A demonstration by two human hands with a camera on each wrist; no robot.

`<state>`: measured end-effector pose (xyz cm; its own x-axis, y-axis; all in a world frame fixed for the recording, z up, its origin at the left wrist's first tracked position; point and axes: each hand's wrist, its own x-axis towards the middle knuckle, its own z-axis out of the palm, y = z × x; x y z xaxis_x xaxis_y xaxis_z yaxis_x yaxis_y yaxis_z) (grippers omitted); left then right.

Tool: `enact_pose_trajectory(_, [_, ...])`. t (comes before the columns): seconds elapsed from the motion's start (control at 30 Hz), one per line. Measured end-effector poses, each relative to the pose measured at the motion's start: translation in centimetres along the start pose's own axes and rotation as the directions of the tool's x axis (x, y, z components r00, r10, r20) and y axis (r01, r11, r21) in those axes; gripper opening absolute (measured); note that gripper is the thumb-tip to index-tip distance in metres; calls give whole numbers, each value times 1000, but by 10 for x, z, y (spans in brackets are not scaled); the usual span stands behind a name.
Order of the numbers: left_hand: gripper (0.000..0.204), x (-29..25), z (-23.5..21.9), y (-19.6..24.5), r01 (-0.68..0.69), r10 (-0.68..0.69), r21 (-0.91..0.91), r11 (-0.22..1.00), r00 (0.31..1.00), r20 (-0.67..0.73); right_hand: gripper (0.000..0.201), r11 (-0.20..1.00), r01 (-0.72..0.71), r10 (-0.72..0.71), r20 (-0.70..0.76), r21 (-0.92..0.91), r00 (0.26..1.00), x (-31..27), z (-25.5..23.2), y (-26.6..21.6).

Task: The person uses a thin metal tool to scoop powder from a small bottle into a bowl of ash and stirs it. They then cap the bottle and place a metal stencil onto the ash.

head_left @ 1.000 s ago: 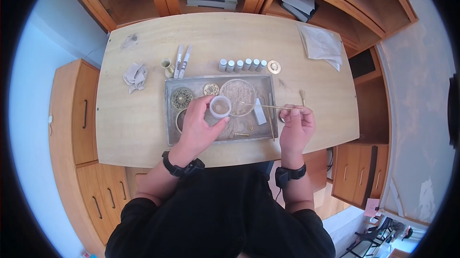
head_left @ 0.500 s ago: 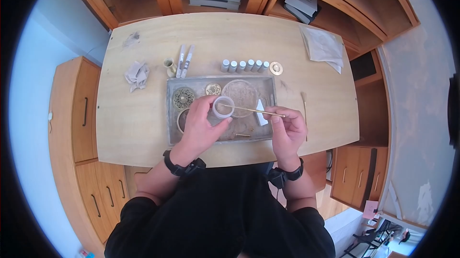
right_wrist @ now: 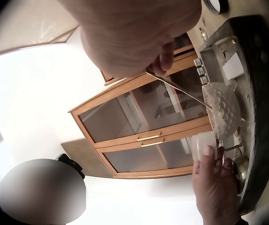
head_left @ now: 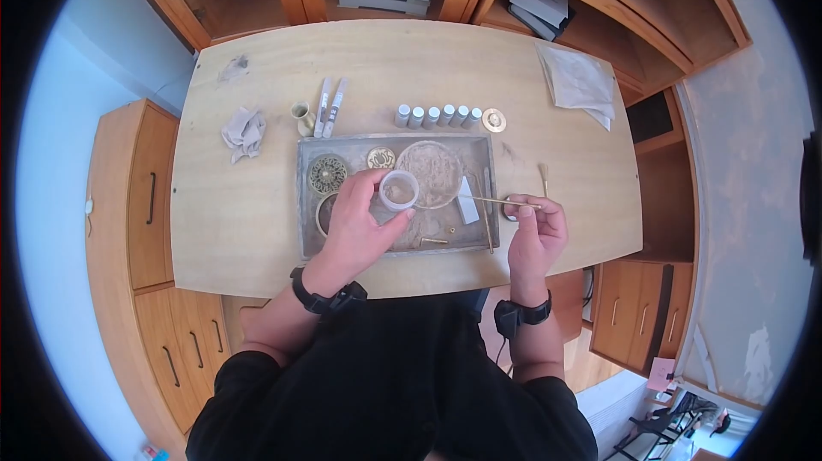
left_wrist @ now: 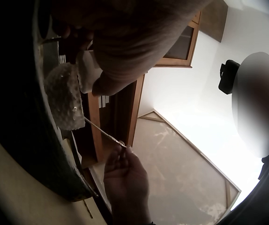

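Note:
In the head view my left hand [head_left: 355, 226] holds a small translucent plastic jar [head_left: 399, 178] with some brown powder inside, above the tray. My right hand [head_left: 538, 237] pinches a thin brass stick [head_left: 505, 202] near its end, the stick pointing left across the tray. Its far end overlaps the rim of a textured glass bowl [right_wrist: 224, 110] in the right wrist view. Greyish ash fills that bowl, which stands in the grey tray [head_left: 300, 213]. A white block [head_left: 467, 204] lies right of the bowl.
Openwork brass lid [head_left: 327, 175] and round brass piece [head_left: 381, 158] sit in the tray. Behind it stand several small silver-capped vials [head_left: 432, 116], a brass cup [head_left: 301, 116] and a brass disc [head_left: 494, 120]. Crumpled cloth [head_left: 245, 133] lies left, folded cloth [head_left: 578, 84] back right, a brush [head_left: 544, 177] right.
The brass stick swung left until its tip was over the jar, then came back right towards the bowl, with my right hand following. My left hand with the jar barely moved.

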<state>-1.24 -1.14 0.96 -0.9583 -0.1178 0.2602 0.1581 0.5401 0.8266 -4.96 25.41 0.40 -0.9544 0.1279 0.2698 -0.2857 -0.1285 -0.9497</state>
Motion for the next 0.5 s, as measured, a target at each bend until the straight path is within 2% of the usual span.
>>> enact_pose_trajectory(0.23, [59,0,1,1,-12,12,-7,1000,1000,-10,9,998,-54,55,46,-12,997,-4,4,2])
enact_pose_trajectory(0.5, [60,-1,-1,1,12,-12,-2,1000,1000,-18,10,990,-138,139,-10,42,990,-1,16,6])
